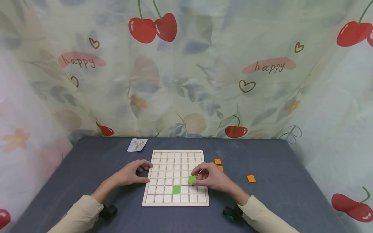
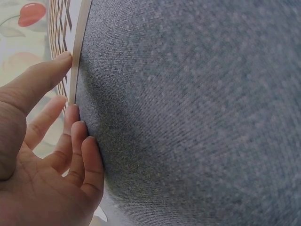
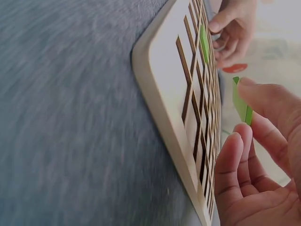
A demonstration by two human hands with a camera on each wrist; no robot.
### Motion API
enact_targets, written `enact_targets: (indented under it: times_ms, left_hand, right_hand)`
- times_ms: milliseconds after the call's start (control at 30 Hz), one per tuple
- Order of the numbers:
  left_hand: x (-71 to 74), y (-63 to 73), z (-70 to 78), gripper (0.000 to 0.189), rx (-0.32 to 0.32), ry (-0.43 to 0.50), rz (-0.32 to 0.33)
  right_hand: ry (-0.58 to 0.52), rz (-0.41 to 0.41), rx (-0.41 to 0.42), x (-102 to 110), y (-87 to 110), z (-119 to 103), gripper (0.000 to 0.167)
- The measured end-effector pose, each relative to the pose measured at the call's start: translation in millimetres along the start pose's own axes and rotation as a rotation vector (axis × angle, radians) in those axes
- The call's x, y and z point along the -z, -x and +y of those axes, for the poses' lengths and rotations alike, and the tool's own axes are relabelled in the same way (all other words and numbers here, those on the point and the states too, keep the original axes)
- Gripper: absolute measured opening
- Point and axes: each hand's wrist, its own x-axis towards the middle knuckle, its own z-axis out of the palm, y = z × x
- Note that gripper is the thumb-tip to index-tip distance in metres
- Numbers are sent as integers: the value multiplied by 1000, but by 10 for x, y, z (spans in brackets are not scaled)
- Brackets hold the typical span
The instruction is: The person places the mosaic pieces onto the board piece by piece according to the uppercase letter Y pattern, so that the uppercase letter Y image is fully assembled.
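Head view: your two hands work apart at opposite sides of a pale grid board (image 1: 176,204), which lies flat on a dark grey tabletop (image 1: 276,200). Your right hand (image 1: 214,176), above the right part of the board, pinches a green tile (image 1: 192,179) between thumb and finger. Your left hand (image 1: 131,172) rests against the board's left edge, thumb and forefinger parted and fingers loosely bent, without gripping. A second green tile (image 1: 176,189) sits in the middle column, one row up from the edge nearest you. To the right of the board lie three orange tiles: a far tile (image 1: 217,161), a partly covered tile (image 1: 220,168) just beside your right hand, and an outer tile (image 1: 251,178) well apart from the others. A small patterned card (image 1: 137,145) lies beyond your left hand, near the table's far edge. Pale sleeves (image 1: 265,215) cover your forearms, and a cherry-printed curtain (image 1: 180,97) hangs behind.

Left wrist view: your thumb tip touches the board's rim; your other fingers curve loosely beside it.

Right wrist view: the pinched tile is tilted on edge and clear of the board, your thumb pressed to its face.
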Motion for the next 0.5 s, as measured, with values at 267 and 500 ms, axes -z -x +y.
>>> enact_targets:
  times_ms: [267,500]
  left_hand:
    - [3,1,5,51,22,-7,-5]
    - [0,-1,-10,50,19,-6,-3]
  right_hand:
    - [5,-18,-20,-200,-150,-50,26]
    - [21,-29,-33,-314,-243,-130,24]
